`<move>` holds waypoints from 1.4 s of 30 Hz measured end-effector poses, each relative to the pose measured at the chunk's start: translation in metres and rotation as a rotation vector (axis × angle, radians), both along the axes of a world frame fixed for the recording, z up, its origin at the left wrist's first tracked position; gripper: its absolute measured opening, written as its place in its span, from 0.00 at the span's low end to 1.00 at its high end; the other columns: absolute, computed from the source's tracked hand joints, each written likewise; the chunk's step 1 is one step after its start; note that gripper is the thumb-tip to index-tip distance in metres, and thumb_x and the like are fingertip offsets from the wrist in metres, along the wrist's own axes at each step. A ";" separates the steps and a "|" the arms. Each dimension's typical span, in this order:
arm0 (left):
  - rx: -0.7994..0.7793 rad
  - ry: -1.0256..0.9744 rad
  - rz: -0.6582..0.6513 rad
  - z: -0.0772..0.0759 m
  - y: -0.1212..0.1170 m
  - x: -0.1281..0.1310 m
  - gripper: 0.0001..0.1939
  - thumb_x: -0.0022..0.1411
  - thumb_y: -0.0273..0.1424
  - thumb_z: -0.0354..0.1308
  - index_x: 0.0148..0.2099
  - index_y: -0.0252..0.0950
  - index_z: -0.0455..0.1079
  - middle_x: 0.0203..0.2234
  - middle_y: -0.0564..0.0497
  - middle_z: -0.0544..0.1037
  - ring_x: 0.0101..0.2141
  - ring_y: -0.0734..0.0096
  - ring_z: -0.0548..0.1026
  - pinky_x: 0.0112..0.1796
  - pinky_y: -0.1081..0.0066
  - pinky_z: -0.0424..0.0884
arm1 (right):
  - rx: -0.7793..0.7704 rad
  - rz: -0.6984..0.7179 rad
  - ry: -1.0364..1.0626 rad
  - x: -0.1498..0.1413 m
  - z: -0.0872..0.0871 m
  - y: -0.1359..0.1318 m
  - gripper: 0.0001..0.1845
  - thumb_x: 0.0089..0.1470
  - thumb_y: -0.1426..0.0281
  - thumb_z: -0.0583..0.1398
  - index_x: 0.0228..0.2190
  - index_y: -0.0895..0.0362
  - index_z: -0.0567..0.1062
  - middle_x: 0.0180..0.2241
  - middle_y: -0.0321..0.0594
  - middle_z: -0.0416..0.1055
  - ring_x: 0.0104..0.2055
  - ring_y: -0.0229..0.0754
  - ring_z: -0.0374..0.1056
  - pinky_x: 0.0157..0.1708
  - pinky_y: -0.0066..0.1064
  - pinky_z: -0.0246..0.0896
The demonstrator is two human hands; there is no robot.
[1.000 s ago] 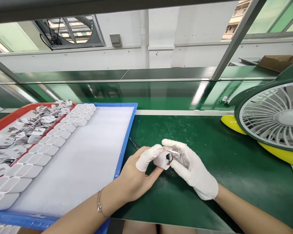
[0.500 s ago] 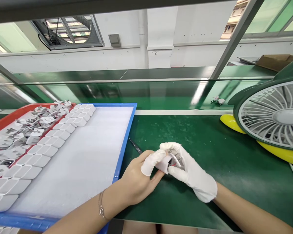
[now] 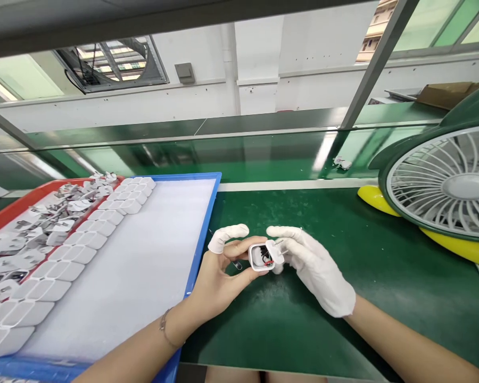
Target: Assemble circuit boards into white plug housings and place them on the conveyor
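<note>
My left hand [image 3: 219,279], bare but for a white cover on one finger, grips a white charger housing [image 3: 254,257] between thumb and fingers. That covered finger stretches out above it. The housing's open end faces me, showing black and red wires inside. At its right edge a white plug cover [image 3: 274,252] with metal pins stands tilted, apart from a full fit. My right hand [image 3: 313,266], in a white glove, pinches this cover by the pin side; some of its fingertips are hidden. Behind my left hand lies a dark pointed tool [image 3: 237,264], mostly covered.
On the left, a blue tray [image 3: 207,213] bears rows of white housings [image 3: 77,247]. Beyond it, a red tray [image 3: 34,190] is heaped with plug covers and wires. A green fan [image 3: 469,186] with yellow feet stands at right. A small white part [image 3: 342,163] lies near the back.
The housing has turned so its open end faces me. My right hand has opened out somewhat and shifted the plug cover to the housing's right edge. My left covered finger has lifted off.
</note>
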State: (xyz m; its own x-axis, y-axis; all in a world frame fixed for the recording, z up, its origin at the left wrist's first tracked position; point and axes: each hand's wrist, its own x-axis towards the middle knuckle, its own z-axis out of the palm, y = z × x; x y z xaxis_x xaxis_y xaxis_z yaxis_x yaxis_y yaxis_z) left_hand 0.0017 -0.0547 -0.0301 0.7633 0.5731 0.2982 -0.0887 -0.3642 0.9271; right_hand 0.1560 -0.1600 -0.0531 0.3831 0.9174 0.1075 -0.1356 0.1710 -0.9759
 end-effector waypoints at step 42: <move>-0.932 -0.397 0.114 0.019 0.034 -0.019 0.18 0.55 0.40 0.62 0.35 0.27 0.74 0.24 0.48 0.77 0.22 0.78 0.76 0.21 0.83 0.69 | -0.186 -0.218 -0.235 0.036 -0.061 -0.002 0.20 0.58 0.53 0.56 0.46 0.52 0.70 0.35 0.42 0.71 0.32 0.43 0.70 0.28 0.37 0.71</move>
